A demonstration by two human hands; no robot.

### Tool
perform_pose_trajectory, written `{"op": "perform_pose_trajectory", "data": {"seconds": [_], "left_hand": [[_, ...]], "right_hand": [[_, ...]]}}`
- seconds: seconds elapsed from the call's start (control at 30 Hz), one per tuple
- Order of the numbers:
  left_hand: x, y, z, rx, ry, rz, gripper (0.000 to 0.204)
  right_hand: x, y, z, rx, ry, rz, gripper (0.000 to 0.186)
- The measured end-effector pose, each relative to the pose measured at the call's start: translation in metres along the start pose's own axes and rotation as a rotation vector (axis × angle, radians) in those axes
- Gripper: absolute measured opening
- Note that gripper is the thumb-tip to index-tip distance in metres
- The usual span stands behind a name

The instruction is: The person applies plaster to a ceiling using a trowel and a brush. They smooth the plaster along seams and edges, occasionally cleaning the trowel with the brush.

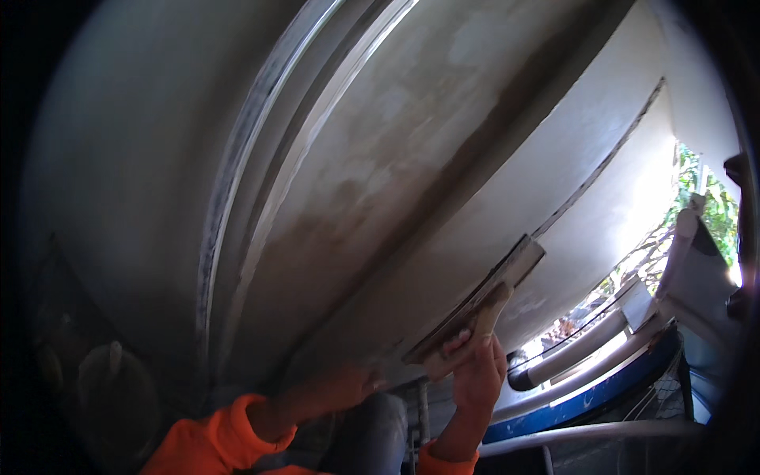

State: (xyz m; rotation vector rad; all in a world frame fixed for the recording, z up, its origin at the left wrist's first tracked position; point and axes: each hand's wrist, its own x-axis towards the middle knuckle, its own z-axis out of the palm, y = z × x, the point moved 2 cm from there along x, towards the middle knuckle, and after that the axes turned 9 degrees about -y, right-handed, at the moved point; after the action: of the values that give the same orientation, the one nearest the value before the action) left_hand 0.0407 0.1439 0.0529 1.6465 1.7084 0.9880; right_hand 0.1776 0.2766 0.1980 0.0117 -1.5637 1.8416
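Observation:
My right hand [479, 370] is wrapped round the pale handle of a plastering float [518, 265]. The float's long, flat blade is tilted up to the right, its edge against or very close to the smooth grey-white wall [507, 190]. A dark line runs along the wall up from the float's upper end. Lower and to the left, my left hand [362, 384] is in shadow near the wall. Its fingers are too dim to make out, and nothing shows clearly in it.
Two pale raised strips [273, 170] cross the wall on the left. A bucket-like container [115, 396] stands in the dark at lower left. At right are thick pipes [582, 352], a blue curved edge [594, 408] and a bright opening with foliage [712, 198].

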Motion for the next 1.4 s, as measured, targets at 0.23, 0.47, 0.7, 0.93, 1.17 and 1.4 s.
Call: {"op": "perform_pose_trajectory", "data": {"seconds": [0.23, 0.47, 0.7, 0.93, 1.17, 1.4], "left_hand": [[-0.046, -0.023, -0.048, -0.093, 0.127, -0.243, 0.029], [-0.082, -0.028, -0.088, -0.206, 0.689, -0.235, 0.02], [-0.105, -0.036, -0.097, 0.0, 0.77, -0.136, 0.014], [-0.179, -0.042, -0.075, 0.198, 0.759, -0.41, 0.027], [-0.251, -0.017, -0.073, -0.138, 0.859, -0.363, 0.009], [-0.259, 0.002, -0.072, -0.255, 0.827, -0.338, 0.008]], "right_hand": [[-0.016, 0.039, 0.004, -0.392, 0.077, -0.017, 0.036], [-0.069, 0.237, -0.002, -0.73, 0.01, 0.463, 0.037], [-0.152, 0.47, 0.016, -0.845, 0.044, 0.546, 0.036], [-0.177, 0.598, -0.016, -0.822, 0.287, 0.579, 0.036], [-0.168, 0.642, -0.054, -0.722, 0.464, 0.589, 0.029], [-0.155, 0.668, -0.065, -0.724, 0.498, 0.535, 0.028]]}}
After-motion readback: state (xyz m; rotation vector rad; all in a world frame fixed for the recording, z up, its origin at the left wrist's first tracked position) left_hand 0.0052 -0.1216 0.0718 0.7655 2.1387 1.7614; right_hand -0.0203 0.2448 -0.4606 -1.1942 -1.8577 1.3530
